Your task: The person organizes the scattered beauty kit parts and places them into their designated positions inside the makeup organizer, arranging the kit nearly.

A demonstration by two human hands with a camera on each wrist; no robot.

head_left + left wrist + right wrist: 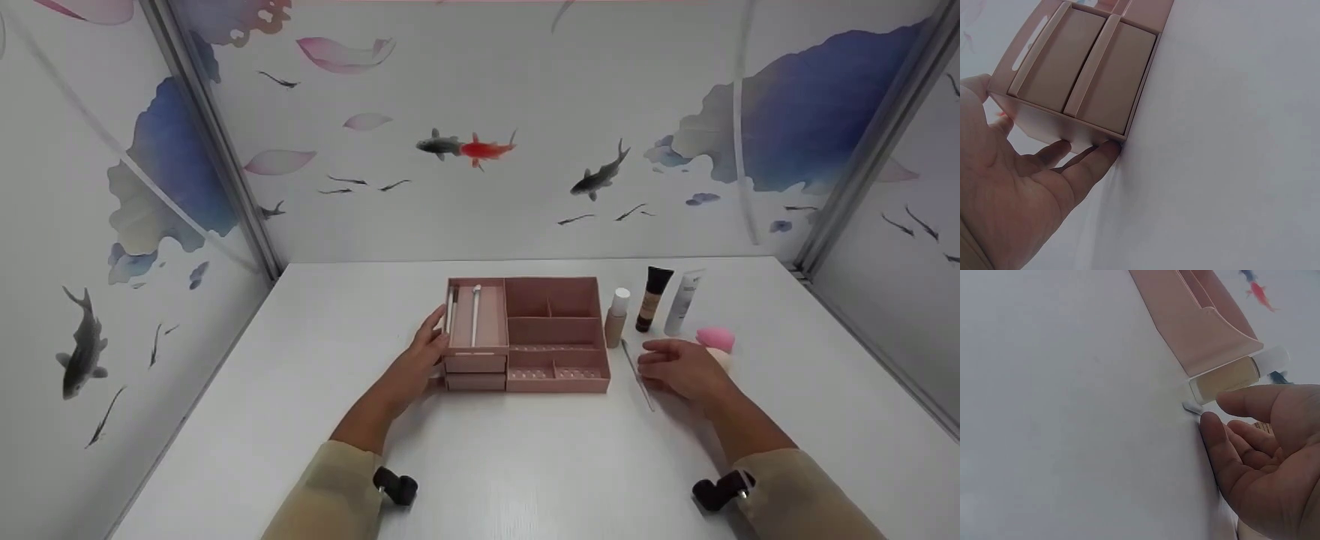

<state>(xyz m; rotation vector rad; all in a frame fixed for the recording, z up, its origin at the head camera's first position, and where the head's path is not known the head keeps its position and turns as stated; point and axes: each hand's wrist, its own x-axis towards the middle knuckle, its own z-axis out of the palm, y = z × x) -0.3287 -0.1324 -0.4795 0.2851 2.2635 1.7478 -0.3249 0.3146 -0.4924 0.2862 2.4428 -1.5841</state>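
Note:
A pink desktop organizer (pixel 555 334) with open compartments and two small drawers (pixel 1112 76) stands on the table. My left hand (pixel 416 367) rests its fingertips against the organizer's left side, its thumb near the top edge. Two slim brushes (pixel 475 315) lie in the organizer's upper left tray. My right hand (pixel 686 369) hovers low on the right, thumb and fingers apart, beside a thin pale-handled brush (pixel 639 379) that lies on the table. In the right wrist view, one grey end of the brush (pixel 1192 408) shows by the fingertips; the rest is hidden.
A foundation bottle (pixel 617 319) with a white cap stands by the organizer's right side. Behind my right hand are a black-capped tube (pixel 654 300), a white tube (pixel 684 302), a pink makeup sponge (pixel 716 339) and a partly hidden cream sponge (pixel 721 358). Printed panels enclose the white table (pixel 510 465).

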